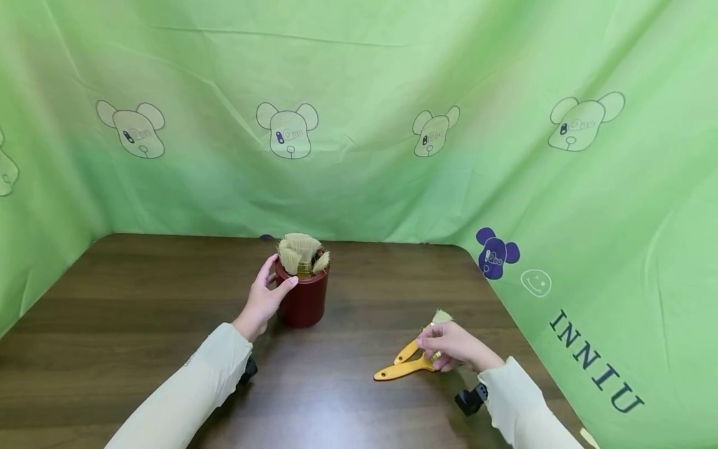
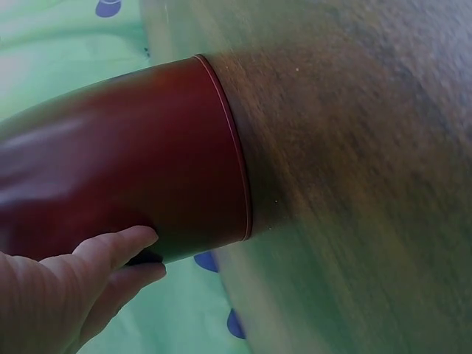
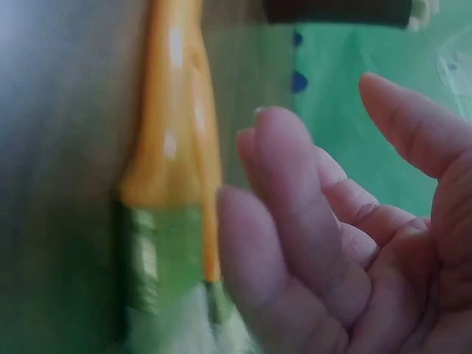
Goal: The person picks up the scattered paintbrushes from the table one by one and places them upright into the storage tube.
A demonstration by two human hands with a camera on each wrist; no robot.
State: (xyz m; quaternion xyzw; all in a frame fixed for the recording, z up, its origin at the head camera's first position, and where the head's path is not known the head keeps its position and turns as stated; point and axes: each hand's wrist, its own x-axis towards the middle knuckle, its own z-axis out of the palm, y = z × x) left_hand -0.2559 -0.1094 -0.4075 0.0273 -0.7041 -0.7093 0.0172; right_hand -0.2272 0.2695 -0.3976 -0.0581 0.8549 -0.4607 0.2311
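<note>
A dark red cylindrical holder (image 1: pixel 303 304) stands upright on the table, with several pale-bristled paintbrushes (image 1: pixel 300 249) in it, bristles up. My left hand (image 1: pixel 265 299) grips it by its left side, thumb near the front rim and fingers round the back; in the left wrist view fingers (image 2: pixel 122 247) lie along its wall. Two paintbrushes with yellow-orange handles (image 1: pixel 399 371) lie on the table at the right. Over their metal bands is my right hand (image 1: pixel 451 345). From the right wrist its fingers (image 3: pixel 291 169) look loosely bent beside the brushes, with nothing between them and the thumb.
The brown wooden table (image 1: pixel 168 299) extends around both hands. A green cloth (image 1: pixel 359 187) with bear-head prints hangs behind it and along its sides. A black wrist device (image 1: pixel 471 399) sits under the right sleeve.
</note>
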